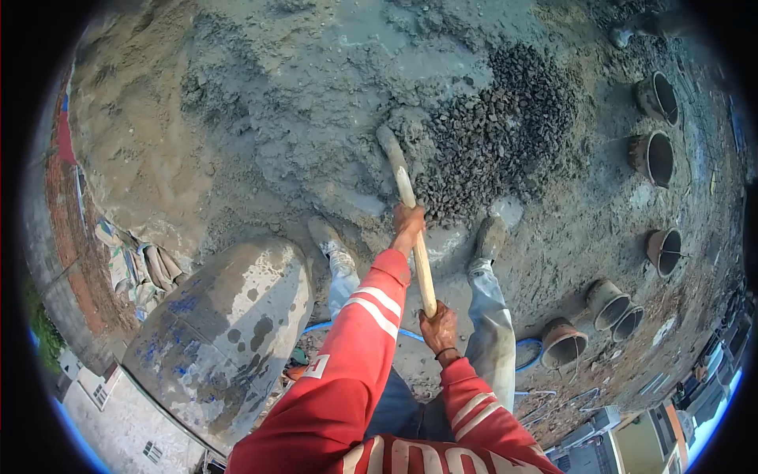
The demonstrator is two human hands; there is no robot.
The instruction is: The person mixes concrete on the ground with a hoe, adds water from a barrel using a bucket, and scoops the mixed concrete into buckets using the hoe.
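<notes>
My left hand [408,223] is wrapped around the middle of a pale wooden tool handle [423,265]. Closer to my body, my right hand [439,328] grips the handle's near end. The far part of the handle is caked in grey and reaches into a wet grey cement mix [308,118]. Whatever head the tool has is hidden in the mix, so I cannot tell if it is a shovel or a hoe. Dark gravel [505,126] lies just right of the handle's far end. My boots stand apart, one on either side of the handle.
Several rubber-like buckets, among them one bucket [564,344], stand along the right. A large splattered, rounded grey drum-like object [229,332] is close at my left. Crumpled sacks [142,265] lie beyond it. A blue hose [527,355] runs behind my legs. Sand [142,142] spreads at the far left.
</notes>
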